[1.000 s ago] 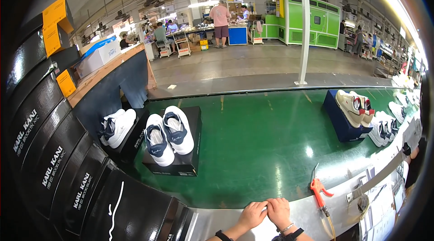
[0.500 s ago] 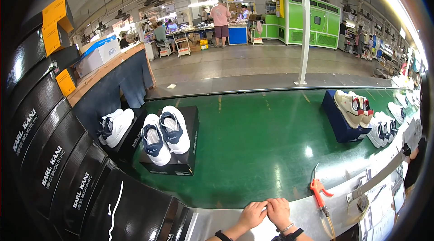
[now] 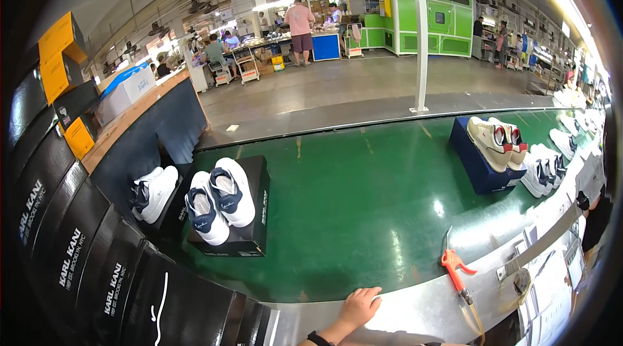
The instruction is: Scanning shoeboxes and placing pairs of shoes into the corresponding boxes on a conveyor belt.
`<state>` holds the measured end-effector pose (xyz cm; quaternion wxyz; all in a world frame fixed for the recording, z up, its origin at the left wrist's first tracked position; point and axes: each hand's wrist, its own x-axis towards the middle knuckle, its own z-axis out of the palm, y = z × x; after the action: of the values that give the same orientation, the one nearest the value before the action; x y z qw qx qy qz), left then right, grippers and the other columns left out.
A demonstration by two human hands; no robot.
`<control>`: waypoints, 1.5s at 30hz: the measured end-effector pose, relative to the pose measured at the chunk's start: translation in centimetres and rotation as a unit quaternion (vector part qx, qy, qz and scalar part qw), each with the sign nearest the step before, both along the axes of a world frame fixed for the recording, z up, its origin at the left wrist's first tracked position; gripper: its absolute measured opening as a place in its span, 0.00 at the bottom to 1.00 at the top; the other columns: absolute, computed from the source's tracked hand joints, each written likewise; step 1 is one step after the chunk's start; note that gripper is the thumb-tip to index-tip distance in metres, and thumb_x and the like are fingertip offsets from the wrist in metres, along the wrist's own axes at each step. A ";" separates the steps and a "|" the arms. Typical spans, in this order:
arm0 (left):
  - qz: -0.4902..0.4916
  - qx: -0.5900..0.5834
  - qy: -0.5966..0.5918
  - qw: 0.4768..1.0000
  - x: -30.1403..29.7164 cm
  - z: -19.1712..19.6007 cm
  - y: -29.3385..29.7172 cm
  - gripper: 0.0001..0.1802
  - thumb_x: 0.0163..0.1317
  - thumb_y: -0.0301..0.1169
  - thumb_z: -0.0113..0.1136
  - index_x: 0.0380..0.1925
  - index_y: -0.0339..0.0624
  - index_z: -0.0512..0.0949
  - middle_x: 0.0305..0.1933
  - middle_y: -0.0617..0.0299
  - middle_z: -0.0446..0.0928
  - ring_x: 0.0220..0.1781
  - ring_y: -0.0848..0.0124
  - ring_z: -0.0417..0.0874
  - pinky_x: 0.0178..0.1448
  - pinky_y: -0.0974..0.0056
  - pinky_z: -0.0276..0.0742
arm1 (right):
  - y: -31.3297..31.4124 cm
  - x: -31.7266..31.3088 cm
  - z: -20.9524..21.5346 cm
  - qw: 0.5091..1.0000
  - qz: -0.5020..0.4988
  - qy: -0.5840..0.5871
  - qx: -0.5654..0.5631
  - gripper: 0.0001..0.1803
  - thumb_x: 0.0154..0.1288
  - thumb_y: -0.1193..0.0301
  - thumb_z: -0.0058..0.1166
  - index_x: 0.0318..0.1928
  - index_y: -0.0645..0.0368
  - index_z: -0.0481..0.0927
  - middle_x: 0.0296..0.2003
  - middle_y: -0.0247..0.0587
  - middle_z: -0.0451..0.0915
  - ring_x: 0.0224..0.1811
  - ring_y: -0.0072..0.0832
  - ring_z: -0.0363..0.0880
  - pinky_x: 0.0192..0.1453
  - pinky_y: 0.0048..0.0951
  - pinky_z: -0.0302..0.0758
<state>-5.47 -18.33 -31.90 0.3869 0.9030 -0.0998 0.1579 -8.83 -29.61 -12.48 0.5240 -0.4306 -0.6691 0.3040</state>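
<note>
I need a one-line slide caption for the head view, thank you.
A hand rests on the metal edge beside a green conveyor carrying white-and-navy sneakers on a black box.

Forearm cut off below

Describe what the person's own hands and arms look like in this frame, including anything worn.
Only one hand shows, at the lower edge; which hand it is cannot be told. It is bare, with no glove and no rings that can be made out. A dark band, like a watch strap or bracelet, circles the wrist. No sleeve reaches the visible forearm. The other hand is out of view.
</note>
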 end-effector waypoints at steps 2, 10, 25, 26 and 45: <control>0.003 0.000 0.002 1.000 0.0 0.1 -0.1 0.14 0.57 0.35 0.56 0.43 0.45 0.76 0.38 0.60 0.79 0.42 0.61 0.78 0.46 0.58 0.74 | 0.8 -1.1 0.1 0.998 0.056 0.024 0.035 0.36 0.61 0.52 0.56 0.59 0.67 0.64 0.61 0.54 0.60 0.63 0.52 0.61 0.64 0.53 0.57; 0.009 0.004 0.020 1.000 0.0 0.1 -0.6 0.13 0.58 0.35 0.56 0.42 0.45 0.76 0.39 0.60 0.79 0.42 0.61 0.79 0.47 0.59 0.75 | 0.0 -1.6 1.8 0.963 0.071 0.113 0.235 0.45 0.52 0.40 0.57 0.58 0.66 0.68 0.57 0.58 0.62 0.56 0.52 0.62 0.59 0.45 0.60; 0.007 0.006 0.000 1.000 0.7 -0.2 -2.0 0.13 0.57 0.35 0.56 0.41 0.44 0.76 0.38 0.60 0.79 0.41 0.61 0.79 0.45 0.58 0.74 | -1.2 -0.5 0.9 0.974 0.171 0.108 0.101 0.36 0.54 0.47 0.58 0.55 0.63 0.71 0.52 0.57 0.69 0.52 0.50 0.68 0.54 0.43 0.62; 0.007 0.006 0.001 1.000 0.8 -0.2 -2.0 0.13 0.57 0.35 0.56 0.41 0.44 0.76 0.38 0.60 0.79 0.41 0.61 0.79 0.45 0.58 0.74 | -1.3 -0.6 0.7 0.974 0.171 0.108 0.101 0.36 0.54 0.47 0.58 0.55 0.63 0.71 0.52 0.57 0.69 0.52 0.50 0.68 0.54 0.43 0.62; 0.016 0.008 0.000 1.000 1.3 -0.4 -3.5 0.12 0.57 0.35 0.56 0.41 0.46 0.76 0.38 0.61 0.79 0.42 0.62 0.79 0.45 0.59 0.75 | -1.4 -2.4 0.8 0.954 0.114 0.165 0.221 0.41 0.53 0.38 0.54 0.50 0.65 0.72 0.45 0.59 0.71 0.42 0.52 0.72 0.41 0.43 0.68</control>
<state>-4.14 -21.86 -32.32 0.3769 0.9076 -0.0864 0.1638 -11.19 -30.98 -11.70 0.6709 -0.1685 -0.6685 0.2732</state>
